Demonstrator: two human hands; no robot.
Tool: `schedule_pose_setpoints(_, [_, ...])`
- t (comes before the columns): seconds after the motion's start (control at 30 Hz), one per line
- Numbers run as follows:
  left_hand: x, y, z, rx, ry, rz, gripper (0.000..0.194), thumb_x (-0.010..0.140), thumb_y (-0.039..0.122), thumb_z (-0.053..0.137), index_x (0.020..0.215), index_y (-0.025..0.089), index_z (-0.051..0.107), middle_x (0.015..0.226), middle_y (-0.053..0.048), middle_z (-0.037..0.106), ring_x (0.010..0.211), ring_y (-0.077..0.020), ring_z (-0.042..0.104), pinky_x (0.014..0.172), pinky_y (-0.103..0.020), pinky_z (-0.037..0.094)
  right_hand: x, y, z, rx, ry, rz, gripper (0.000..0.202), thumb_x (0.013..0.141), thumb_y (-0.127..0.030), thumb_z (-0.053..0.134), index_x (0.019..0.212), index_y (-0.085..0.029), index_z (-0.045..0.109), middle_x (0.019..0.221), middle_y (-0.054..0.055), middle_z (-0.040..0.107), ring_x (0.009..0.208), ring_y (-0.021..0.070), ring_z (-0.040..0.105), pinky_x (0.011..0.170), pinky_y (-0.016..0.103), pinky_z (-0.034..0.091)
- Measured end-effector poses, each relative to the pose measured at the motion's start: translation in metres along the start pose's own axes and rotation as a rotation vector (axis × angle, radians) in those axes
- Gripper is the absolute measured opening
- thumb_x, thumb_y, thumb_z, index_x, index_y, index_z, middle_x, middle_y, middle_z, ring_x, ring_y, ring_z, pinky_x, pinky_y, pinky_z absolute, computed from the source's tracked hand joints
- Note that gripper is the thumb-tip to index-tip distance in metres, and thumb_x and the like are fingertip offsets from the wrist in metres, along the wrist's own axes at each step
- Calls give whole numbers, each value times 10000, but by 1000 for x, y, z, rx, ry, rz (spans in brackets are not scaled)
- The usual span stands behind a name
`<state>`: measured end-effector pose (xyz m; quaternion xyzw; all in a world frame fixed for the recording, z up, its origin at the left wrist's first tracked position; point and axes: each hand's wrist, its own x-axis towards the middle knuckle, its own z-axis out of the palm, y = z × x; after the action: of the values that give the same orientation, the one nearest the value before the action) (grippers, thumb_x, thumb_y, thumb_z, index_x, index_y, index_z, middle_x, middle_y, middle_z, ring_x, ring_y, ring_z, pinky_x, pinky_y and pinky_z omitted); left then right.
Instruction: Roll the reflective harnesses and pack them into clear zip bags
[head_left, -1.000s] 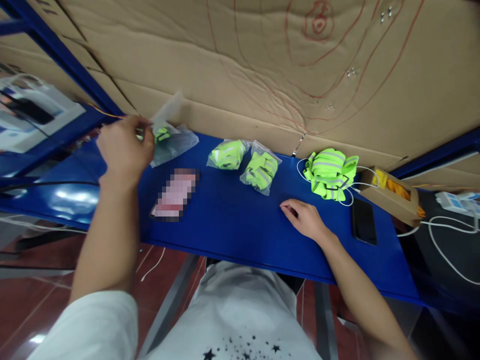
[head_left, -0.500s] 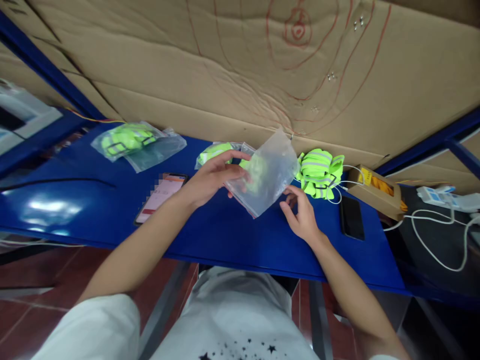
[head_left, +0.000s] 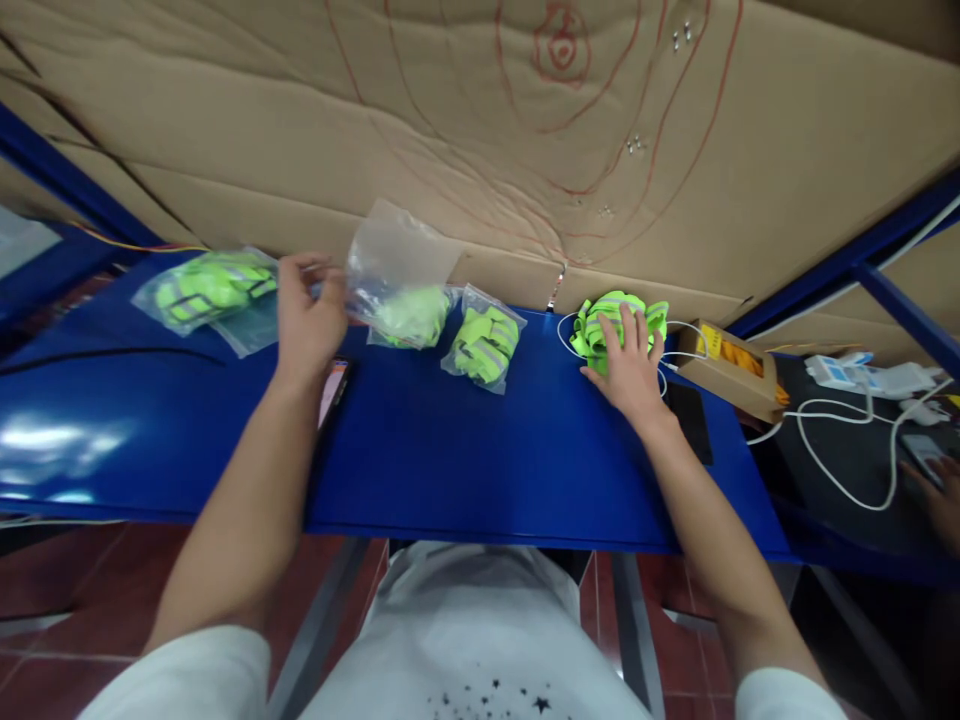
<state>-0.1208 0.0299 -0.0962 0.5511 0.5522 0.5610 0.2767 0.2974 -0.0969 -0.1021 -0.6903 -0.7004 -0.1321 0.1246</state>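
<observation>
My left hand is raised over the left part of the table, its bent fingertips at the left edge of a clear plastic bag; blur softens the contact. The bag hangs tilted in front of a bagged neon-green bundle. On the right, my right hand lies with fingers spread over a loose neon-green reflective vest with silver stripes. Its fingers touch the fabric without closing round it. Another bagged green vest lies between the hands.
A bagged green bundle lies far left. One phone is by my left forearm, another phone by my right. A cardboard box, white cables and a power strip stand right. Another person's hand shows at the right edge.
My left hand has moved left with the clear bag, uncovering the bagged vest in the middle. My right hand has moved from beside the bag onto the loose green vest.
</observation>
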Motion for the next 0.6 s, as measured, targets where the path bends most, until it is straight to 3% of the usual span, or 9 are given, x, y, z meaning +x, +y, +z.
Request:
schedule_pose_setpoints(0.07, [-2, 1, -7, 138, 6, 104, 620, 912, 642, 634, 1318, 185, 530, 1453, -80, 550, 1403, -317, 488, 1047, -524, 410, 19, 17, -1, -42, -113, 1, 858, 891, -449, 715, 1614, -195, 329, 1725, 235, 185, 1587, 485, 172, 1186, 774, 169])
schedule_pose_setpoints(0.17, [-15, 10, -6, 373, -38, 264, 582, 938, 579, 632, 1336, 162, 551, 1538, -144, 455, 1512, -372, 347, 1177, -560, 320, 40, 35, -7, -47, -221, 26, 816, 907, -486, 682, 1602, -224, 346, 1704, 237, 242, 1525, 487, 330, 1143, 760, 286])
schedule_pose_setpoints(0.23, [-26, 20, 0, 446, -59, 319, 502, 951, 495, 631, 1332, 178, 549, 1543, -163, 438, 1509, -368, 357, 1218, -567, 327, 47, 39, -10, -71, -246, 34, 865, 869, -420, 727, 1609, -203, 334, 1705, 251, 227, 1484, 510, 386, 1117, 747, 343])
schedule_pose_setpoints(0.33, [-41, 38, 13, 464, -91, 363, 393, 946, 395, 624, 1298, 231, 562, 1444, -133, 521, 1426, -318, 468, 1210, -523, 395, 50, 45, -8, -29, -252, -40, 875, 788, -211, 736, 1584, -109, 390, 1703, 258, 243, 1504, 532, 340, 1140, 721, 360])
schedule_pose_setpoints(0.4, [-51, 51, 20, 446, -127, 416, 351, 952, 359, 603, 1282, 243, 579, 1373, -117, 570, 1370, -293, 524, 1192, -481, 430, 52, 55, -7, 137, -217, -72, 746, 784, -171, 684, 1507, -103, 512, 1648, 217, 398, 1484, 470, 413, 1170, 649, 392])
schedule_pose_setpoints(0.5, [-67, 69, 29, 351, -226, 517, 299, 979, 335, 568, 1259, 235, 602, 1339, -110, 606, 1311, -279, 576, 1132, -445, 489, 60, 75, -15, 319, -110, -6, 543, 897, -298, 571, 1417, -144, 601, 1404, 172, 664, 1279, 363, 635, 1108, 572, 499])
schedule_pose_setpoints(0.6, [-81, 81, 39, 193, -382, 547, 301, 995, 344, 561, 1270, 227, 598, 1309, -103, 639, 1177, -256, 651, 1027, -427, 554, 65, 80, -35, 445, 88, 114, 575, 1007, -471, 395, 1442, -131, 554, 1334, 193, 692, 1204, 336, 684, 1016, 552, 565])
